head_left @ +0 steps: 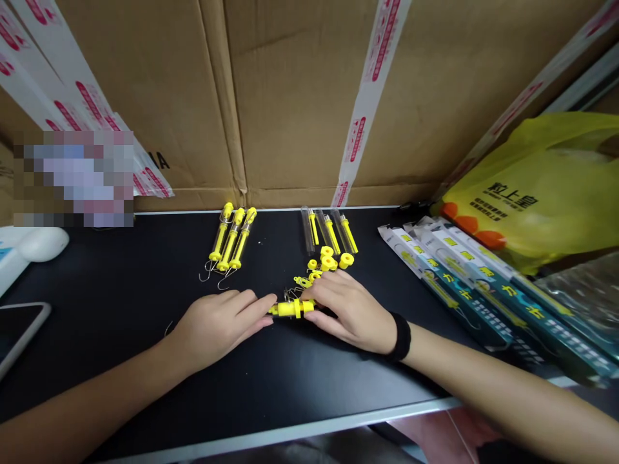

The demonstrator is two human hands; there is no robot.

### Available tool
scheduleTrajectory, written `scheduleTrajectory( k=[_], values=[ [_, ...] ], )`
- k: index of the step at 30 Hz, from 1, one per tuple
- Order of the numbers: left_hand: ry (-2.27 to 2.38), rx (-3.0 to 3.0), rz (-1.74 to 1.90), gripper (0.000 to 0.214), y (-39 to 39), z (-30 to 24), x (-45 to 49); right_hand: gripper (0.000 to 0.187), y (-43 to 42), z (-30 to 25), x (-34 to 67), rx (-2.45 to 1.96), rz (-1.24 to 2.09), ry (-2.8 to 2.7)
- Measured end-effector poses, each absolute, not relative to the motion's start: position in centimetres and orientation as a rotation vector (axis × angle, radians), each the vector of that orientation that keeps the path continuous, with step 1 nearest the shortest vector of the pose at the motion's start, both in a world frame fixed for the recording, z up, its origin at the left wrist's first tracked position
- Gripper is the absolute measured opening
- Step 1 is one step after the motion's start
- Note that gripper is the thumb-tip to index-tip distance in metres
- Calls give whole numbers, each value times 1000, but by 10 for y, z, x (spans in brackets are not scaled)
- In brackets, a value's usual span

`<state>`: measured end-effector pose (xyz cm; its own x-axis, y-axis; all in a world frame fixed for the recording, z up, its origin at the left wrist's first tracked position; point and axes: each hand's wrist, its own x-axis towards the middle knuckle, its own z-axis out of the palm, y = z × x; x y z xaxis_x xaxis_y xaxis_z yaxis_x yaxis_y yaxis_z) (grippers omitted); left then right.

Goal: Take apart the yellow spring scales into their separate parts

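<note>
Both hands rest on a black table (120, 386) and meet at a small yellow plastic piece (291, 309) lying between them. My left hand (220, 325) pinches its left end with the fingertips. My right hand (351, 309), with a black band on the wrist, closes its fingers over the right end. Just beyond the right hand lies a heap of loose yellow caps and metal hooks (322, 264). Three assembled yellow tools with wire hooks (231, 243) lie side by side further left. Three clear tubes with yellow inserts (329, 232) lie behind the heap.
Cardboard boxes (290, 96) with printed tape wall off the back. Several packaged items in dark sleeves (483, 290) lie at the right, under a yellow plastic bag (541, 187). A phone (17, 328) and a white object (41, 243) sit at the left edge.
</note>
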<state>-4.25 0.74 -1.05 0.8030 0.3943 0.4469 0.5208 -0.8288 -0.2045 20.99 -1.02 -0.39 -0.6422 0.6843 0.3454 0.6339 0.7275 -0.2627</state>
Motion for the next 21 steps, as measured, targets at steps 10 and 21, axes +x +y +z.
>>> scheduleTrajectory(
  k=[10,21],
  values=[
    [-703,-2659,-585,27,7,-7,-42,19,-11,-5,211,-946,86,-2410],
    [-718,-2654,-580,28,7,-7,-42,19,-10,-3,211,-966,94,-2449]
  ],
)
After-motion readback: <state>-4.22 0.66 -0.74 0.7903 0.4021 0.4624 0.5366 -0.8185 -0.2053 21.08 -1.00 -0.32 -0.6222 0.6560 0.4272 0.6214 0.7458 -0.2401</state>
